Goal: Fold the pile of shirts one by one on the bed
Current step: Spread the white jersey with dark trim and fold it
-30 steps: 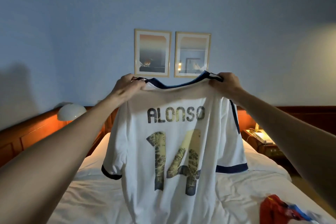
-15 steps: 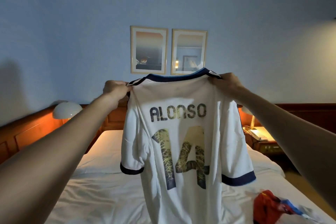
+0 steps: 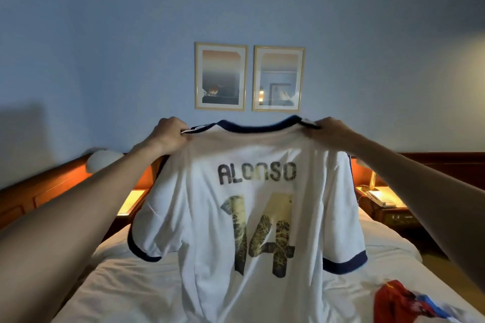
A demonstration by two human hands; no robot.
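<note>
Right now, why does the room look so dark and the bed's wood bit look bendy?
Head view: the only warm light glows beside the bed over the nightstands, so the wall stays dim and blue; the wide lens bows the headboard; a soft shadow falls on the wall at left; the white shirt stays sharp enough to read.

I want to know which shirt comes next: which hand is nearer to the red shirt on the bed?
Right. The right hand grips the white jersey shoulder above the red shirt; the left hand grips the opposite shoulder, farther away.
</note>
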